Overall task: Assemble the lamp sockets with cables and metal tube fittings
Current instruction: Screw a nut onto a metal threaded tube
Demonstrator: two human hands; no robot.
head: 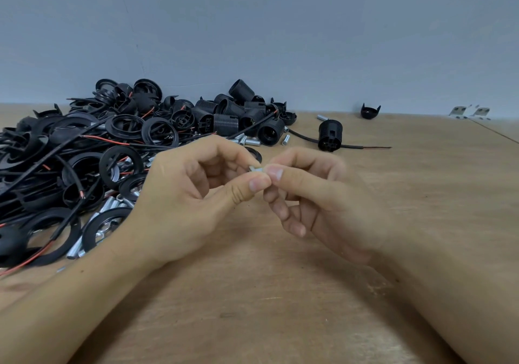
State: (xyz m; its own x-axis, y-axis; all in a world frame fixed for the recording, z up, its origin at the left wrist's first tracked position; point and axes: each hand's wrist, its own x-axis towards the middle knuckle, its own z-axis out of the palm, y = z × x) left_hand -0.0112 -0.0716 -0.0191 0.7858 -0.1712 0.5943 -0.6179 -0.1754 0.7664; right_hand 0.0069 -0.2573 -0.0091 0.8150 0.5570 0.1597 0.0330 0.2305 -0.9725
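Lying heaped along the far left of the wooden desk (280,293): black ring collars (125,163), tangled black cables (42,161) with red cores showing, and loose metal tubes (84,240) spilling toward the near left edge. Piling up behind, against the grey wall (252,26) at the desk's far edge: threaded black lamp sockets (226,123), some upright, some tipped over, with more short tubes scattered just in front of them.

Hovering over the middle of the desk, left hand (185,203) and right hand (323,200), fingertips meeting. Pinching between thumb and curled forefinger of each hand: one small metal tube fitting (256,168), mostly hidden by the fingers, only a silvery end showing. Partly blocking the pile from view: the left forearm and hand.

Standing apart to the right, toward the far edge: a single socket (330,134) with a black cable (359,146) running out beneath it. Resting farther right, near the wall: a black socket cap (370,111), pronged side up. Sitting at the far right corner: two small metal brackets (469,111).
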